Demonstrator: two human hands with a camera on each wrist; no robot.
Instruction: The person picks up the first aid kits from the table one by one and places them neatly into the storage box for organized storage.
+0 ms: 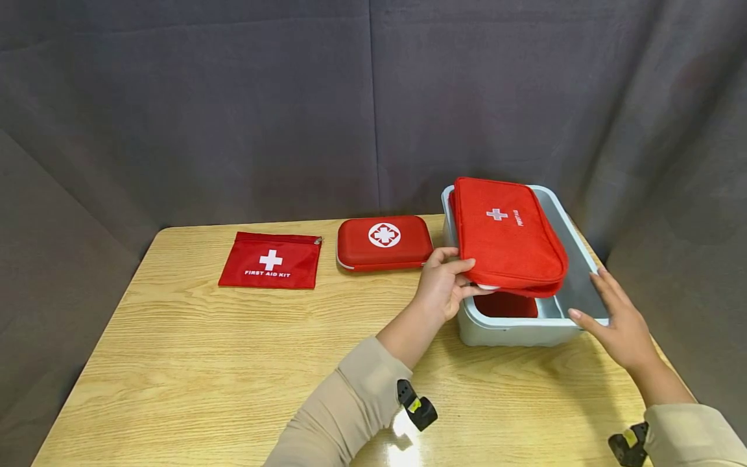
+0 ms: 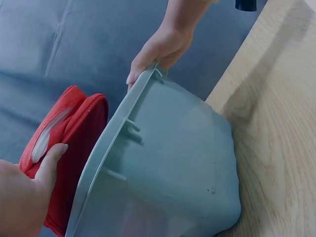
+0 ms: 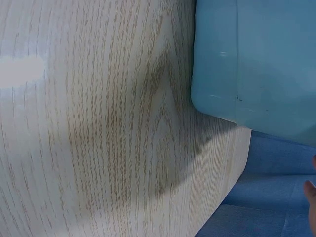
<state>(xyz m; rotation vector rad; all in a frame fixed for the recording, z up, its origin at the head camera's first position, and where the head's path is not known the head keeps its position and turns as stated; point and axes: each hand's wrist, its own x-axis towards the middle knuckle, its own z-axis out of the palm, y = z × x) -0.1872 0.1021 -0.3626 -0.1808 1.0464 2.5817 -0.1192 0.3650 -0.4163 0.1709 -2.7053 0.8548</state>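
Observation:
A soft red zip pouch (image 1: 504, 227) with a pale cross tilts over the grey-blue plastic bin (image 1: 516, 331). My left hand (image 1: 443, 282) pinches its near left corner; in the left wrist view, the thumb lies on the zipped side beside a white patch. At the bin's near right corner, my right hand (image 1: 621, 321) holds the rim, its thumb over the front edge and its fingers along the right side. Inside the bin, under the pouch, a dark red item (image 1: 506, 305) shows in part; its kind is hidden. Another red edge shows at the bin's back left.
Left of the bin lies a red hard-shell case (image 1: 384, 243) with a white round emblem. Further left is a flat red first aid pouch (image 1: 270, 261) with a zip. The wooden table (image 1: 233, 376) ends at a grey curtain (image 1: 257, 117) behind and at both sides.

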